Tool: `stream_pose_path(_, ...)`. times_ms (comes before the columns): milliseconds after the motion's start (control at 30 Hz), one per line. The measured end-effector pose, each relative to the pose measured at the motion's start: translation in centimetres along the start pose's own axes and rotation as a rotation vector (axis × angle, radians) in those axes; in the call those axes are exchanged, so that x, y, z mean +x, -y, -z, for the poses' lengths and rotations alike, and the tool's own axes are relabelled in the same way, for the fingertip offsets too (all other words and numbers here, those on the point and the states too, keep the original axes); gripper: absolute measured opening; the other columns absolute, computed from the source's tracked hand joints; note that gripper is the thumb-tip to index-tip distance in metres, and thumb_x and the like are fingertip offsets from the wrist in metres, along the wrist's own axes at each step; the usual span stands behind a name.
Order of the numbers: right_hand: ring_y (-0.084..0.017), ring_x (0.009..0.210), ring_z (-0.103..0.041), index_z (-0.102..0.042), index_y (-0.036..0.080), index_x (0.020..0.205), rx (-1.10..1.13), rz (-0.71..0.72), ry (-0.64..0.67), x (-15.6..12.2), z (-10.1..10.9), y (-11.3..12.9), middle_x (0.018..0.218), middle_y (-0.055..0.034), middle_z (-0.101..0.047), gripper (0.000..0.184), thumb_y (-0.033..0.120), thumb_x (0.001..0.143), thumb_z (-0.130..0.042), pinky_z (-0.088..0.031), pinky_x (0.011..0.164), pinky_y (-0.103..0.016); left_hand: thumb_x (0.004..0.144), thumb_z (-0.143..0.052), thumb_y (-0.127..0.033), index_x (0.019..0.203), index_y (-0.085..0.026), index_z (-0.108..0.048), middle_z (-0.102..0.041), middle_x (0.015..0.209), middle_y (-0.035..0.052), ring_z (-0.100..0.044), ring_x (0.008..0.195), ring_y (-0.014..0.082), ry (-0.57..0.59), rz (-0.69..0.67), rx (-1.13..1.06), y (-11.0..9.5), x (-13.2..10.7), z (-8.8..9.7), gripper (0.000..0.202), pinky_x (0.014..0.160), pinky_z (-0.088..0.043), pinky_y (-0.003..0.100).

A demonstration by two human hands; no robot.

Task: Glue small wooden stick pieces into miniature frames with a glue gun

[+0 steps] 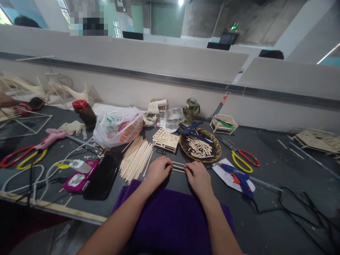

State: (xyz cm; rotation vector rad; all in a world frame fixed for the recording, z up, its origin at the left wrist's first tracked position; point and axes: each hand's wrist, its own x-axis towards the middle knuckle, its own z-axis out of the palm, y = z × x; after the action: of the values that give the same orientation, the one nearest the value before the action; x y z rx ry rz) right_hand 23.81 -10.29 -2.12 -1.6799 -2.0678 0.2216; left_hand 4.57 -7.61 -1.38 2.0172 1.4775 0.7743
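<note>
My left hand (159, 170) and my right hand (198, 175) pinch opposite ends of a few short, thin wooden sticks (178, 166), which lie roughly parallel just above or on the dark table. How the fingertips grip the ends is partly hidden. Beyond my left hand lies a fan of long wooden sticks (136, 158), with a small stick-built frame (166, 140) behind. A yellow-rimmed basket (218, 153) holds short cut sticks (199, 147) and blue-handled pliers (191, 128). Right of my right hand, a blue glue gun (239, 177) rests on white paper (220, 172).
Scissors (240, 158) lie on the right, near a black cable (292, 205). At left are a black phone (102, 177), a magenta case (79, 179), a plastic bag (117, 127), a bottle (84, 113) and a pink glue gun (50, 139). Another person's hand (6, 100) shows at the far left.
</note>
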Motion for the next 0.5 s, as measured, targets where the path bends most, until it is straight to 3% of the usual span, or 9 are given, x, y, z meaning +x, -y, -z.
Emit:
stream_pose_path(333,-0.022,0.089,-0.054,-0.068,0.026,0.090,-0.003,-0.025,0.058,0.0,0.5,0.1,0.089,-0.0057,-0.065,0.022,0.020,0.090,-0.047,-0.040,0.074,-0.030,0.079,-0.055,-0.015,0.077,-0.022,-0.066,-0.064,0.081,0.0032,-0.058,0.080,0.0191,0.028,-0.037,0.049,-0.2,0.3,0.3,0.013,0.073,-0.042,0.030)
stream_pose_path(500,-0.019,0.089,-0.057,-0.065,0.024,0.093,0.068,-0.145,0.070,0.0,1.2,-0.5,0.088,-0.0024,-0.067,0.027,0.012,0.086,-0.043,-0.040,0.076,-0.028,0.081,-0.054,-0.015,0.079,-0.022,-0.066,-0.064,0.081,0.0035,-0.059,0.083,0.0196,0.054,-0.046,0.070,-0.1,0.3,0.3,0.014,0.075,-0.042,0.030)
